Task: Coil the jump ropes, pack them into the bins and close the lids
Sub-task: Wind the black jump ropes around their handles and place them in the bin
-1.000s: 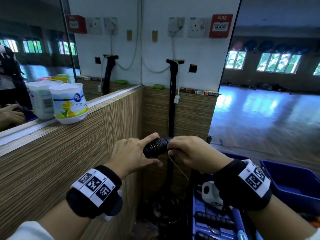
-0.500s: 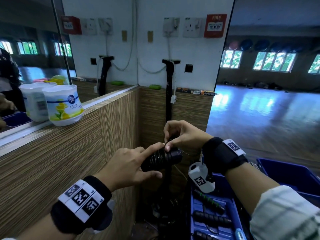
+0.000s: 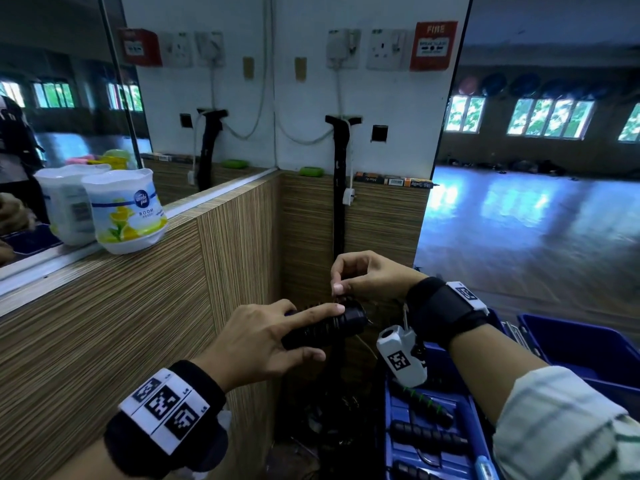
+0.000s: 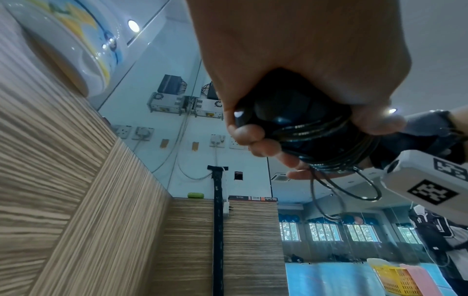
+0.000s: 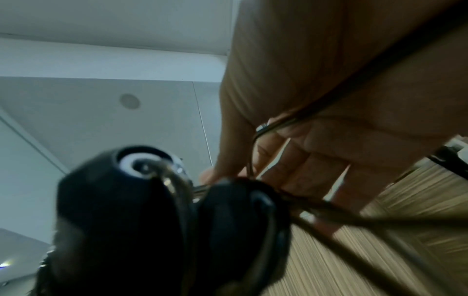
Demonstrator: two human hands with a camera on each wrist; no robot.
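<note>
My left hand (image 3: 277,336) grips a pair of black ribbed jump-rope handles (image 3: 325,328) held side by side, index finger laid along the top. A thin dark cord (image 4: 336,160) is wound several turns around the handles, and a loose loop hangs below them. My right hand (image 3: 360,277) hovers just above the handles' far end and pinches the cord (image 5: 276,124) between thumb and fingertips. In the right wrist view the two handle ends (image 5: 162,212) fill the lower left. An open blue bin (image 3: 464,420) below my right arm holds several more black handles (image 3: 426,436).
A wood-grain ledge (image 3: 138,306) runs along the left with a white air-freshener tub (image 3: 124,209) on it below a mirror. A black pole (image 3: 339,188) stands in the corner ahead. A second blue bin (image 3: 588,344) sits at the right.
My right hand let go of the handles' end, rose above them and turned over with the cord pinched. My left hand and the handles dropped slightly; the camera tilted a little downward.
</note>
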